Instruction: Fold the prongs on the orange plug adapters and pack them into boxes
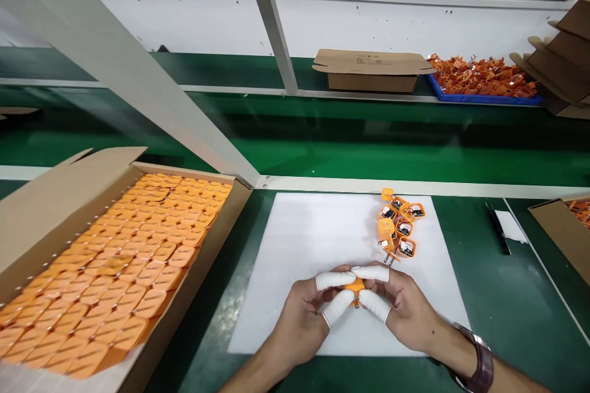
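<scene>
Between the fingertips of both hands is a small orange plug housing (354, 286), with a bit of metal showing at its lower side. My left hand (306, 313) pinches it from the left, and my right hand (405, 307) grips it from the right. White finger covers sheathe the thumbs and forefingers. The piece is partly hidden by the fingers, just above a white sheet (295, 245). Beyond my right hand lies a loose cluster of several orange plug housings (387, 227), some with their open insides facing up and metal prongs showing.
At left stands an open cardboard box (216, 245) with rows of orange pieces (138, 245). A black pen (498, 230) and white paper (509, 227) lie right. Behind are a flat carton (373, 73) and a blue tray (488, 99) of orange parts. A slanted metal post (152, 80) crosses the left.
</scene>
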`<state>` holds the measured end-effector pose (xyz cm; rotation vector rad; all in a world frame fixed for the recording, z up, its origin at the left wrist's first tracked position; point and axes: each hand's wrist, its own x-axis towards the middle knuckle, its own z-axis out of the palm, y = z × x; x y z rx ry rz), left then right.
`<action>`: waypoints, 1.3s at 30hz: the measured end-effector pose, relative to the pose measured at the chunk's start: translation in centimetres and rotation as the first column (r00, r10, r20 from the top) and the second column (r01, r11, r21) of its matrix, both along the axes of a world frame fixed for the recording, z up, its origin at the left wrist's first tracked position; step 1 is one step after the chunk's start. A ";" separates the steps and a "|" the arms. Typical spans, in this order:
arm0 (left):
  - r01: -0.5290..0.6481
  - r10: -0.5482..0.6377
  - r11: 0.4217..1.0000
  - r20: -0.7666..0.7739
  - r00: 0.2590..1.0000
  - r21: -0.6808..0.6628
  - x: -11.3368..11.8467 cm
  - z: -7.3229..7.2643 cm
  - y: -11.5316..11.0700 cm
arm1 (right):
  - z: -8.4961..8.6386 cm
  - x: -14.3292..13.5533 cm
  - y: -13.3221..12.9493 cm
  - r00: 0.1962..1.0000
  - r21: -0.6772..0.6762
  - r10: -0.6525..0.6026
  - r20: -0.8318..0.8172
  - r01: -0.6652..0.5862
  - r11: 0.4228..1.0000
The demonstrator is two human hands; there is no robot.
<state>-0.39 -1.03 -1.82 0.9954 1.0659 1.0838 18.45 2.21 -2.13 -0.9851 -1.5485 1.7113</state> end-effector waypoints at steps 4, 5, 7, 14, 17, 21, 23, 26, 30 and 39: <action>-0.010 0.010 0.999 0.011 1.000 -0.031 0.0 0.2 0.2 | -0.1 0.2 0.1 0.999 0.013 0.006 -0.031 -0.005 1.000; -0.013 0.014 0.999 0.017 1.000 -0.042 0.0 0.3 0.3 | -0.1 0.3 0.2 0.998 -0.005 0.016 -0.055 -0.016 1.000; -0.024 0.025 0.998 0.024 0.999 -0.063 -0.2 0.5 0.4 | 0.0 0.6 0.4 0.996 -0.040 0.040 -0.085 -0.044 0.998; 0.021 -0.020 0.995 0.012 1.000 -0.097 -1.1 0.9 1.0 | 0.4 1.1 0.5 1.000 -0.027 0.028 0.005 -0.028 0.999; 0.033 -0.032 0.996 0.016 0.999 -0.078 -1.3 0.9 1.1 | 0.0 1.1 0.2 0.999 0.012 0.008 0.039 -0.008 1.000; 0.042 -0.041 0.998 0.009 0.999 -0.051 -1.0 0.8 1.2 | -0.1 1.0 0.1 1.000 0.023 0.008 0.017 -0.008 1.000; 0.059 -0.059 0.997 0.002 0.998 -0.040 -0.8 0.7 1.1 | 0.0 0.9 0.1 1.000 0.010 0.009 -0.015 -0.009 1.000; 0.076 -0.076 0.997 -0.017 0.997 -0.017 -0.7 0.5 0.9 | -0.1 0.6 0.0 0.998 -0.021 0.006 -0.068 -0.008 1.000; 0.098 -0.098 0.995 -0.013 0.995 0.011 -0.7 0.3 0.7 | -0.6 0.4 -0.2 0.996 -0.062 -0.011 -0.088 0.006 0.998; 0.087 -0.087 0.994 0.003 0.996 0.059 -0.3 0.5 0.4 | -0.7 -0.2 -0.6 0.998 0.087 -0.054 -0.033 0.057 0.995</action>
